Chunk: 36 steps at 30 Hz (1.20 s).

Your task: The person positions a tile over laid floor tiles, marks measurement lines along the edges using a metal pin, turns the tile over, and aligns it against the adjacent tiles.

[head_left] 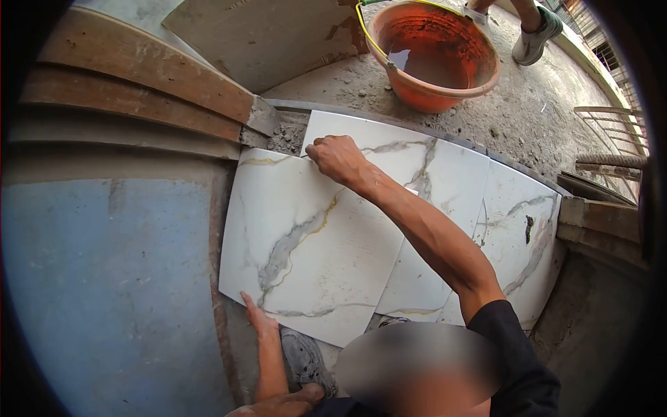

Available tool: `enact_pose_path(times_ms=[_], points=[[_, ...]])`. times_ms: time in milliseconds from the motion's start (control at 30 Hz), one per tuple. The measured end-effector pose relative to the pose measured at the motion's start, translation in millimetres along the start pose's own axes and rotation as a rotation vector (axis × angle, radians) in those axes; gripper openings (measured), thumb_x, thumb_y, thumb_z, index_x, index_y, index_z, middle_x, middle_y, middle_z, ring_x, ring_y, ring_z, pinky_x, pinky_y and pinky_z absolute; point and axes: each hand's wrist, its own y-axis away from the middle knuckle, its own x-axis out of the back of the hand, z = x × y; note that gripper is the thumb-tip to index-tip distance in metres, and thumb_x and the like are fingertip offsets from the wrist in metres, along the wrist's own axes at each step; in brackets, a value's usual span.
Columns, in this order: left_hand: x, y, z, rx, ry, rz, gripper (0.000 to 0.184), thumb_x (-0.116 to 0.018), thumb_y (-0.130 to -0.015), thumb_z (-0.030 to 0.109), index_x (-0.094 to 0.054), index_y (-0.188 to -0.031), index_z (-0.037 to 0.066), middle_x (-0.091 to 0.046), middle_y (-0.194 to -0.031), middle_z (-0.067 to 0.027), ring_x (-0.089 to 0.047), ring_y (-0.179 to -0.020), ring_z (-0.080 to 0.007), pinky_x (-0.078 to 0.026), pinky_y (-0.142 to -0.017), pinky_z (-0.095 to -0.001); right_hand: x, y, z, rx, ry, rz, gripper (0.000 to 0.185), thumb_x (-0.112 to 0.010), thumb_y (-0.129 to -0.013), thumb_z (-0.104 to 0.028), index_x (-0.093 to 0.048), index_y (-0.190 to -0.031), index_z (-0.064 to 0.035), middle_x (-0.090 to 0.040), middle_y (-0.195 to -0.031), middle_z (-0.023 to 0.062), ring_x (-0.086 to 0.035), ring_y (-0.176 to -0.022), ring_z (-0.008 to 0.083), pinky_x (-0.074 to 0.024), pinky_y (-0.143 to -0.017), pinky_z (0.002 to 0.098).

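A white marble-patterned tile (306, 243) with grey and gold veins lies at an angle, its right part overlapping other white tiles (445, 243). My left hand (260, 318) grips the near edge of this tile at its lower left, with some fingers hidden beneath. Reaching across, my right hand (339, 161) is closed near the far edge, over the border with the tile behind. A thin dark tip shows at its fingers, but what it holds is too small to make out.
An orange bucket (434, 59) with murky liquid stands beyond the tiles. A blue board (111, 292) lies left, below wooden planks (146, 69). Rubble (288, 135) fills a gap by the planks. Another person's shoe (536, 38) and metal bars (611, 160) are at right.
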Motion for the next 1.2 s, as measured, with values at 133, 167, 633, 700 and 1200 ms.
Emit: enact_pose_path(times_ms=[133, 167, 633, 700, 1200], points=[[-0.7, 1.6, 2.1, 0.014, -0.018, -0.015, 0.071, -0.054, -0.085, 0.046, -0.037, -0.128, -0.007, -0.043, -0.128, -0.0150, -0.046, -0.114, -0.0272, -0.039, -0.095, -0.0383, 31.5, 49.4, -15.2, -0.280, -0.125, 0.243, 0.014, -0.044, -0.082, -0.010, -0.056, -0.086, -0.0028, -0.062, -0.071, 0.0147, -0.061, -0.069, 0.0330, -0.0469, -0.061, 0.0438], [-0.2, 1.0, 1.7, 0.007, 0.010, -0.054, 0.072, -0.054, -0.085, 0.047, -0.036, -0.129, -0.007, -0.042, -0.129, -0.0151, -0.045, -0.115, -0.0273, -0.039, -0.096, -0.0384, 45.5, 71.2, -23.4, -0.472, -0.194, 0.303, 0.014, -0.043, -0.086, -0.012, -0.053, -0.089, -0.0023, -0.061, -0.070, 0.0154, -0.061, -0.069, 0.0334, -0.0462, -0.060, 0.0443], [-9.8, 9.4, 7.5, -0.015, -0.127, -0.012, 0.082, -0.051, -0.084, 0.054, -0.026, -0.135, -0.005, -0.029, -0.140, -0.0157, -0.034, -0.126, -0.0278, -0.028, -0.104, -0.0383, 44.8, 202.6, -36.4, -0.810, 0.055, 0.423, 0.009, -0.052, -0.083, -0.006, -0.048, -0.076, -0.0018, -0.056, -0.059, 0.0156, -0.057, -0.052, 0.0326, -0.0447, -0.046, 0.0406], [-8.6, 10.2, 6.0, -0.017, -0.124, -0.028, 0.083, -0.051, -0.083, 0.055, -0.026, -0.135, -0.005, -0.030, -0.140, -0.0157, -0.034, -0.126, -0.0278, -0.028, -0.104, -0.0382, 45.5, 199.3, -36.7, -0.852, 0.027, 0.374, 0.009, -0.052, -0.085, -0.009, -0.052, -0.084, -0.0009, -0.058, -0.063, 0.0163, -0.058, -0.055, 0.0333, -0.0451, -0.049, 0.0407], [-7.7, 6.1, 3.1, -0.026, -0.113, 0.050, 0.078, -0.052, -0.084, 0.052, -0.031, -0.133, -0.006, -0.033, -0.138, -0.0143, -0.038, -0.123, -0.0271, -0.030, -0.103, -0.0369, 46.0, 191.3, -36.8, -0.821, 0.031, 0.329, 0.012, -0.048, -0.086, -0.008, -0.047, -0.076, 0.0003, -0.056, -0.064, 0.0180, -0.056, -0.057, 0.0362, -0.0444, -0.052, 0.0438]])
